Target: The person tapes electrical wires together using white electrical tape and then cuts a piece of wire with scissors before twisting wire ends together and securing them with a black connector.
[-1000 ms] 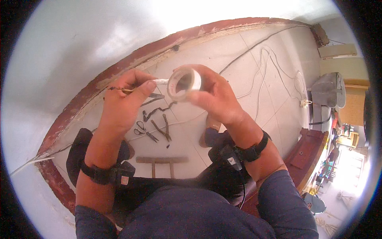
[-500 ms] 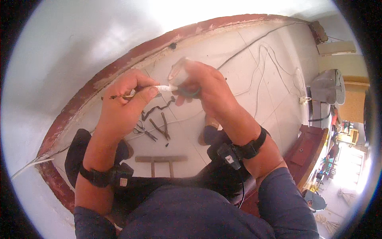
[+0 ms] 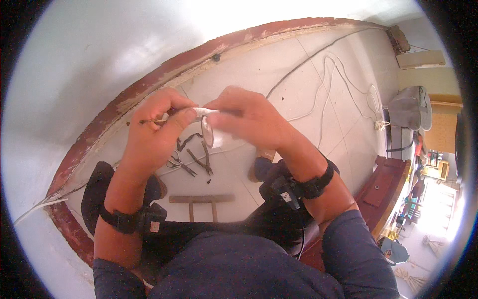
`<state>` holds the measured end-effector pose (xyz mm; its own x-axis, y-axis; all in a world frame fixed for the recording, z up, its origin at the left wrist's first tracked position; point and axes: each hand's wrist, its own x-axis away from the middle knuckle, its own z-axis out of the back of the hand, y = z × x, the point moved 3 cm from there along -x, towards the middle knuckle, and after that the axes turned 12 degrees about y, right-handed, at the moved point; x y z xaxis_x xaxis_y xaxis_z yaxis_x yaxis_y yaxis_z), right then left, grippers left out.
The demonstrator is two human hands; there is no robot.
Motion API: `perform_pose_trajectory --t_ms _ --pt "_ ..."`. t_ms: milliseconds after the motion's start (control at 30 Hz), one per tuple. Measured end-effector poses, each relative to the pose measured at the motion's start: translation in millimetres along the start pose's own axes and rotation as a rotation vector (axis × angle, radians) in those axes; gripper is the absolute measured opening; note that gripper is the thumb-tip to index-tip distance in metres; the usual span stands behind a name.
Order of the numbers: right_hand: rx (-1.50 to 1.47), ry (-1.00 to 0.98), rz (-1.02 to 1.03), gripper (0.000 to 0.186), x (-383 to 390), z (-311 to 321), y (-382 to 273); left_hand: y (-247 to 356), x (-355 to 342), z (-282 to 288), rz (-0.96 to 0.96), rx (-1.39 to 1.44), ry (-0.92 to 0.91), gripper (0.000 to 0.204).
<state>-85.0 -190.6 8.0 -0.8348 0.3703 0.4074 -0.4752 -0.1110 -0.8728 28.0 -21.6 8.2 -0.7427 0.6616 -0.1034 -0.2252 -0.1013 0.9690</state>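
While both forearms (image 3: 124, 194) angle up toward mid-frame, left hand (image 3: 158, 122) pinches a white-wrapped piece (image 3: 200, 111) left of centre; right hand (image 3: 249, 117) curls beside it, tape roll (image 3: 218, 139) just below, grip too blurry to tell.

Probably a home, pale tiled floor (image 3: 231, 174), scuffed red skirting (image 3: 69, 230), dark red wooden furniture (image 3: 384, 183)

Gripped right now between left hand (image 3: 155, 133) and right hand (image 3: 256, 119): a slim white-wrapped piece (image 3: 201, 112), lying almost level. Out past the left fingers, a thin, dark-tipped strand (image 3: 144, 121). And there, hanging just under the right hand, a white tape roll (image 3: 219, 140), tilted nearly edge-on, hollow side facing left, close beneath the wrapping.
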Motion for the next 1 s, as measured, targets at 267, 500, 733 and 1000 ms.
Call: perform_pose_trajectory --t_ms 267,500,733,1000 --pt "0.318 -0.045 0.618 0.082 6 0 -8 -5 -2 1 0.103 0.075 0.054 0.004" --pt "0.282 0.024 0.609 0.094 12 -5 -11 -8 -3 2 0.068 0.038 0.099 0.005" --pt "0.164 0.09 0.613 0.068 17 -1 -12 -11 -1 -1 0.054 0.054 0.132 0.004" --pt "-0.236 0.115 0.252 0.05 4 6 1 0 6 -4 0.005 0.02 0.116 0.005"
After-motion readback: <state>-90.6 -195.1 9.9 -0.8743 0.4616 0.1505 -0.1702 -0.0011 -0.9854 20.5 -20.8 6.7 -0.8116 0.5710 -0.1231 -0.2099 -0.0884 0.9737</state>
